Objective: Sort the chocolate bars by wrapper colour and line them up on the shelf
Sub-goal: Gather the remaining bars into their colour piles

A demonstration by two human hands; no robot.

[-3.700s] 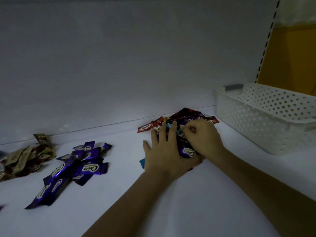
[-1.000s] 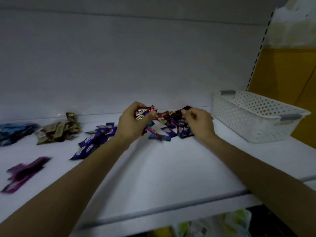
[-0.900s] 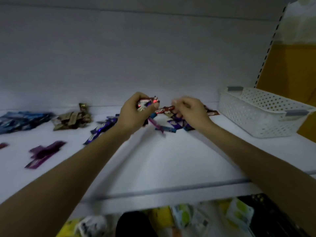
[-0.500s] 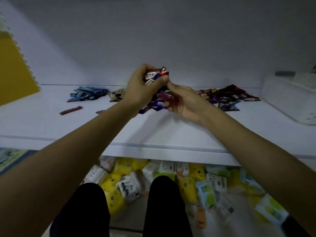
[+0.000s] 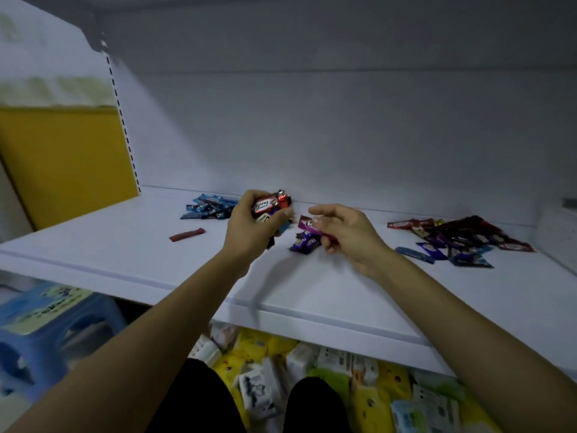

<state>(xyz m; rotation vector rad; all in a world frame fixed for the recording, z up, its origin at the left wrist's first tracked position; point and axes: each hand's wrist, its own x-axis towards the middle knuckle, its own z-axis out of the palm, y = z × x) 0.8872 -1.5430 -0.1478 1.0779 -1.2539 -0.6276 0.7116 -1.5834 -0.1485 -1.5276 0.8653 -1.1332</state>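
Note:
My left hand [image 5: 249, 226] grips a bunch of chocolate bars [image 5: 271, 204], a red wrapper on top, held above the white shelf [image 5: 125, 245]. My right hand [image 5: 346, 232] pinches one magenta-purple bar [image 5: 307, 225] just right of it. Under my right hand lies a small pile of purple bars [image 5: 304, 242]. A pile of blue bars [image 5: 209, 207] sits at the back left. A single dark red bar [image 5: 186, 235] lies alone in front of it. The mixed unsorted heap [image 5: 459, 239] is spread at the right.
The white basket's edge [image 5: 562, 226] shows at the far right. A yellow panel [image 5: 62, 164] closes the shelf's left side. Below the shelf edge are packets on the floor [image 5: 312, 376], a blue stool [image 5: 46, 332] and my dark-clothed knees.
My view swung left and both hands moved left along the shelf, the left keeping its bunch. My right hand drew a magenta bar away from the left hand's bunch.

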